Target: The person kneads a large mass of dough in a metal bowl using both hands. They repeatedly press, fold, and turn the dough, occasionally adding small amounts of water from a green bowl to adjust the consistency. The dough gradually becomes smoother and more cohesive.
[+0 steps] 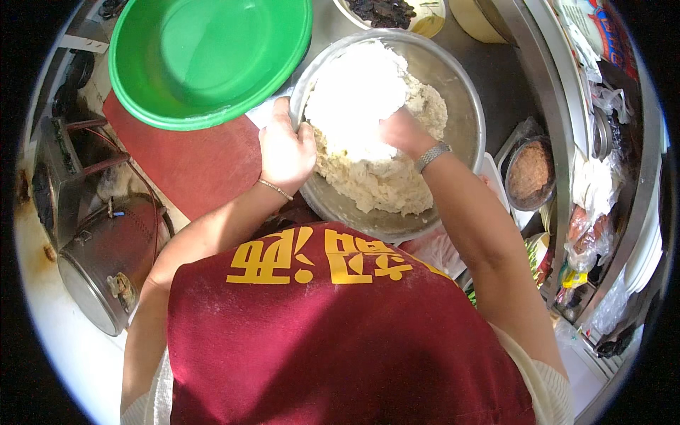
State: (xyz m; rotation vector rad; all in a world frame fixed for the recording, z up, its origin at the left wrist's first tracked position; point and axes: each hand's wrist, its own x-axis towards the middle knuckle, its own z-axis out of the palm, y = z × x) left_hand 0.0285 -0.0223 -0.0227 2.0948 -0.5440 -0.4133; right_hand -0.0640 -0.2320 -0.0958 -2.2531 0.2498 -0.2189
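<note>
A large metal bowl [463,106] holds a shaggy mass of pale dough [393,188] with loose flour on it. Strong light washes out the upper left of the dough. My left hand [289,151] grips the bowl's left rim, thumb and fingers around the edge. Inside the bowl, my right hand [406,133] presses into the dough from the right; its fingertips are lost in the glare, so whether they close on dough cannot be told. A metal watch band circles my right wrist, a thin bracelet my left.
A green plastic basin [212,58] stands upper left, overlapping a red board [196,164]. Behind the bowl is a dish of dark pieces [380,11]. Right of it sits a bowl of minced filling [531,167]. A lidded metal pot [95,287] is at lower left.
</note>
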